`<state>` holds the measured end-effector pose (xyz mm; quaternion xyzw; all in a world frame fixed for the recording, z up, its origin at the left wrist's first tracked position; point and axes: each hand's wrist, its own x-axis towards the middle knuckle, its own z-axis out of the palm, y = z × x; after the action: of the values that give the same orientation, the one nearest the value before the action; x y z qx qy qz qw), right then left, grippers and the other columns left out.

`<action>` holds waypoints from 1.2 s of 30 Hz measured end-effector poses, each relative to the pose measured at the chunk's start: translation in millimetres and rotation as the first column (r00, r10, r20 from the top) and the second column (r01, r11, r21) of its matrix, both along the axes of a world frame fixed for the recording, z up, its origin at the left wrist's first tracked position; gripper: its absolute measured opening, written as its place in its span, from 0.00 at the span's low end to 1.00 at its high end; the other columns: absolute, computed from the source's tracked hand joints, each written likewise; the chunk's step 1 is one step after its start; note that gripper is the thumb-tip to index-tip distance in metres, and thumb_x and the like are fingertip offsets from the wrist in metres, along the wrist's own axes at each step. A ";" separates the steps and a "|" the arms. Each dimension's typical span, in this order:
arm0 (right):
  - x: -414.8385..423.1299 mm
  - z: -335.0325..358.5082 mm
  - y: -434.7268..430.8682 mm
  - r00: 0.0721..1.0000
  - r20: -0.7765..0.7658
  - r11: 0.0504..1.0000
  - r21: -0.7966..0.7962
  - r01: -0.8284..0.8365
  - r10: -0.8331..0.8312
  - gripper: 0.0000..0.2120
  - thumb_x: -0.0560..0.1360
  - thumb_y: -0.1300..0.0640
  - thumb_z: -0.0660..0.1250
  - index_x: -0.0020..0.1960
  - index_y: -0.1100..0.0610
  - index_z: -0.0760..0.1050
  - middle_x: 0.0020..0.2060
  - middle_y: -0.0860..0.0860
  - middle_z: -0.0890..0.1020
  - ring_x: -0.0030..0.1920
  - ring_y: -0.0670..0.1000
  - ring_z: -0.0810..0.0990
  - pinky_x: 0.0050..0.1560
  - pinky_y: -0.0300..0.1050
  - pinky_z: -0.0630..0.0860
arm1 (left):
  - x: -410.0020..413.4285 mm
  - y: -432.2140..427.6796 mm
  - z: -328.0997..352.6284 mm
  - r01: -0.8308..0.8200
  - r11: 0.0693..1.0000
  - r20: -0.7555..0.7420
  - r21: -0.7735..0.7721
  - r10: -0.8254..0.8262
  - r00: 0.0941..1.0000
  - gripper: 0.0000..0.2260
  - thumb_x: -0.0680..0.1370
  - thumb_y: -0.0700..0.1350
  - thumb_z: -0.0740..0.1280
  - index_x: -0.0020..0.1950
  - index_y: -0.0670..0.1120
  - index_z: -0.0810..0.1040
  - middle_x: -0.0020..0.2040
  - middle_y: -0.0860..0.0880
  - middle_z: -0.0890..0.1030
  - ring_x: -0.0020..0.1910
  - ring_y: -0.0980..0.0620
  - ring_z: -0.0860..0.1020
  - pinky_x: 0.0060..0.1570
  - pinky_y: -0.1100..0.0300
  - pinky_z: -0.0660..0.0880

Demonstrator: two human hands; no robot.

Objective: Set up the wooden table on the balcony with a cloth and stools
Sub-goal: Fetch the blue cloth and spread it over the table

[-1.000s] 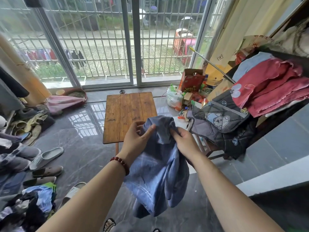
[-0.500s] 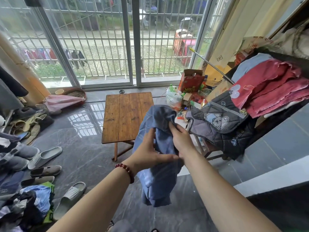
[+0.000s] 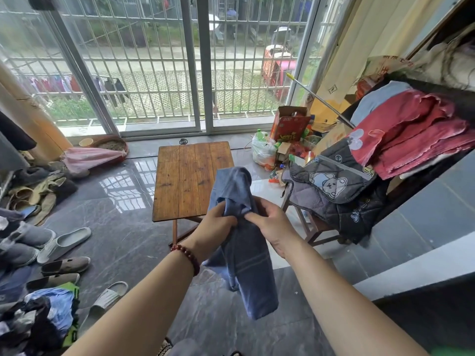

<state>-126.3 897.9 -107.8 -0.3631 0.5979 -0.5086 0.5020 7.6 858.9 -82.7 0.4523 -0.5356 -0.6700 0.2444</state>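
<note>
You pinched the bunched cloth at its top with left hand and right hand close together, probably finding an edge to spread over the bare table.

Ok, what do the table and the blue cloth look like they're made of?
Table: wooden planks, brown, faint sheen; grain, knots and plank seams show. Blue cloth: soft matte woven fabric, possibly cotton; it bunches and hangs limp from the left hand and right hand.

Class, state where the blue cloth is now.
Head view, centre: the blue cloth hangs gripped by the left hand and right hand, in front of the wooden table.
</note>
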 end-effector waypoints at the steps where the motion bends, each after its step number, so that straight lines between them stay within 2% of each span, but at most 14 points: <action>1: 1.4 1.9 -0.2 1.000 0.012 1.000 0.006 0.001 -0.002 0.09 0.71 0.56 0.70 0.50 0.48 0.81 0.50 0.48 0.84 0.54 0.50 0.81 0.61 0.55 0.76 | -2.2 1.2 2.2 0.009 0.999 -0.024 0.037 -0.008 1.000 0.14 0.74 0.28 0.57 0.47 0.45 0.76 0.42 0.44 0.80 0.43 0.49 0.79 0.48 0.55 0.77; 5: 3.8 6.0 -2.1 0.999 -0.014 0.999 0.013 -0.045 0.046 0.25 0.60 0.40 0.74 0.53 0.52 0.80 0.50 0.50 0.84 0.53 0.51 0.82 0.56 0.48 0.78 | -7.2 -0.6 13.4 0.219 0.974 0.101 -0.061 -0.212 0.972 0.08 0.75 0.32 0.59 0.45 0.42 0.74 0.39 0.47 0.77 0.39 0.53 0.76 0.40 0.63 0.75; 8: 0.7 4.7 -2.4 0.996 -0.082 0.999 0.035 -0.023 0.026 0.12 0.67 0.49 0.75 0.48 0.51 0.80 0.46 0.49 0.85 0.51 0.49 0.82 0.52 0.43 0.77 | -4.4 -5.5 17.4 0.406 0.903 0.261 -0.141 -0.362 0.895 0.05 0.70 0.34 0.63 0.43 0.43 0.74 0.35 0.47 0.75 0.36 0.53 0.73 0.37 0.60 0.72; 10: -5.3 3.6 -3.0 0.989 -0.148 0.996 0.080 0.040 -0.028 0.04 0.72 0.57 0.70 0.47 0.52 0.80 0.45 0.49 0.84 0.49 0.49 0.81 0.49 0.42 0.76 | 0.6 -9.3 16.9 0.346 0.933 0.217 -0.100 -0.319 0.923 0.04 0.66 0.36 0.64 0.39 0.43 0.73 0.33 0.48 0.73 0.35 0.53 0.72 0.37 0.61 0.71; 13: -12.8 5.6 -6.9 0.986 -0.145 0.989 0.107 0.100 -0.084 0.06 0.75 0.61 0.64 0.46 0.54 0.79 0.43 0.49 0.83 0.46 0.48 0.79 0.44 0.40 0.73 | 4.8 -13.3 10.0 0.208 0.975 0.119 -0.072 -0.199 0.973 0.06 0.67 0.37 0.64 0.42 0.38 0.75 0.37 0.43 0.76 0.39 0.48 0.74 0.43 0.55 0.72; 15: -15.2 11.2 -9.6 0.985 -0.135 0.989 0.096 0.117 -0.103 0.08 0.77 0.62 0.61 0.46 0.53 0.78 0.42 0.48 0.82 0.45 0.47 0.78 0.42 0.38 0.72 | 4.9 -15.0 2.6 0.130 0.966 0.191 -0.224 -0.088 0.978 0.04 0.73 0.38 0.65 0.44 0.43 0.79 0.41 0.48 0.82 0.42 0.51 0.80 0.50 0.55 0.76; 17: -17.7 18.9 -9.8 0.983 -0.164 0.993 0.071 0.090 -0.077 0.10 0.77 0.63 0.59 0.49 0.53 0.77 0.43 0.47 0.81 0.44 0.43 0.77 0.40 0.35 0.71 | 5.5 -15.2 -2.0 0.097 0.911 0.320 -0.402 0.040 0.947 0.02 0.74 0.44 0.68 0.44 0.51 0.79 0.40 0.56 0.81 0.41 0.59 0.79 0.46 0.60 0.75; 20: -23.3 25.5 -8.4 0.993 -0.099 0.997 0.037 0.069 -0.065 0.11 0.78 0.64 0.57 0.51 0.53 0.76 0.40 0.45 0.80 0.42 0.42 0.77 0.37 0.30 0.72 | 7.6 -22.0 -7.2 0.034 0.847 0.379 -0.530 0.200 0.904 0.10 0.70 0.55 0.72 0.46 0.53 0.78 0.44 0.54 0.79 0.43 0.56 0.77 0.43 0.62 0.73; 22: -22.7 30.4 -7.6 0.996 -0.027 0.996 0.037 0.085 -0.084 0.12 0.78 0.63 0.57 0.45 0.53 0.77 0.37 0.45 0.80 0.40 0.42 0.77 0.34 0.28 0.73 | 7.5 -25.2 -7.7 0.036 0.815 0.365 -0.579 0.220 0.905 0.12 0.67 0.56 0.75 0.43 0.54 0.77 0.43 0.53 0.77 0.43 0.57 0.75 0.43 0.64 0.72; 26: -23.7 28.4 -10.4 0.967 0.193 0.985 0.076 0.156 -0.168 0.12 0.75 0.63 0.58 0.38 0.57 0.77 0.29 0.51 0.81 0.36 0.50 0.78 0.38 0.41 0.73 | 7.4 -19.5 -0.2 0.002 0.853 0.092 -0.522 0.053 0.994 0.09 0.67 0.45 0.77 0.37 0.47 0.78 0.36 0.54 0.78 0.36 0.62 0.76 0.39 0.66 0.73; 29: -29.3 26.0 -11.7 0.905 0.366 0.976 0.104 0.193 -0.218 0.04 0.69 0.59 0.63 0.39 0.58 0.75 0.30 0.53 0.77 0.35 0.51 0.76 0.38 0.42 0.71 | 8.4 -13.4 -4.9 -0.096 0.886 -0.064 -0.453 0.075 0.995 0.15 0.65 0.43 0.78 0.38 0.45 0.71 0.43 0.50 0.80 0.46 0.56 0.80 0.46 0.61 0.79; 32: -33.5 24.1 -12.6 0.863 0.459 0.977 0.074 0.200 -0.211 0.09 0.75 0.59 0.60 0.37 0.57 0.74 0.28 0.52 0.77 0.30 0.48 0.78 0.35 0.41 0.73 | 5.0 -9.4 -16.1 -0.131 0.930 0.046 -0.343 0.156 0.987 0.24 0.64 0.44 0.79 0.49 0.47 0.66 0.51 0.49 0.76 0.51 0.58 0.77 0.47 0.62 0.76; 34: -32.0 22.7 -13.4 0.853 0.480 0.978 0.076 0.194 -0.206 0.12 0.77 0.59 0.57 0.38 0.56 0.74 0.28 0.51 0.79 0.30 0.48 0.79 0.35 0.41 0.74 | 2.8 -8.1 -22.0 0.018 0.976 0.150 -0.216 0.015 0.989 0.32 0.66 0.45 0.78 0.60 0.46 0.60 0.55 0.49 0.75 0.51 0.58 0.75 0.52 0.60 0.72; 36: -27.8 21.3 -13.9 0.864 0.465 0.982 0.088 0.170 -0.191 0.10 0.77 0.58 0.58 0.42 0.57 0.76 0.34 0.54 0.80 0.37 0.51 0.80 0.41 0.44 0.75 | -0.4 -8.2 -29.6 0.143 0.981 0.235 -0.131 -0.109 0.966 0.33 0.67 0.48 0.76 0.63 0.47 0.59 0.55 0.51 0.76 0.52 0.56 0.75 0.54 0.60 0.71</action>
<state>-154.1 884.0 -86.5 -0.1598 0.5004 -0.6128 0.5904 7.2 850.7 -112.3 0.4712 -0.6357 -0.5869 0.1713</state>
